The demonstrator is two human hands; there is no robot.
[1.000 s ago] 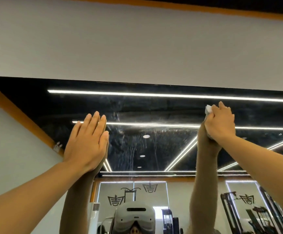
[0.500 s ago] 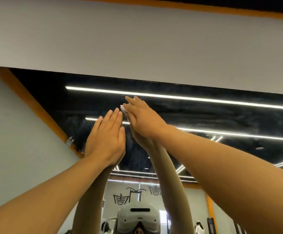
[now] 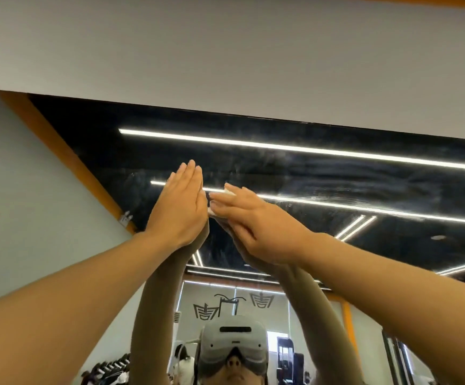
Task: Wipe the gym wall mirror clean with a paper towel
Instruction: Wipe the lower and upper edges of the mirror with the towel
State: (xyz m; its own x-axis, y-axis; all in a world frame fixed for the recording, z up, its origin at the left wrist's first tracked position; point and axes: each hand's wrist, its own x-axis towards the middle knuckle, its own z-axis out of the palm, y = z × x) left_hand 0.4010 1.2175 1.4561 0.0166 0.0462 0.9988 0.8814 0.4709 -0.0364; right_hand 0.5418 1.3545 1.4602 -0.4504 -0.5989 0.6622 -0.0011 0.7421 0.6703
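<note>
head | left hand (image 3: pixel 179 215) flat on mirror (image 3: pixel 336 179) | right hand (image 3: pixel 256 226) presses paper towel (image 3: pixel 230 193)

Streaky dark wall mirror (image 3: pixel 323 173), small white paper towel (image 3: pixel 227 194) flat against its upper glass.
</note>
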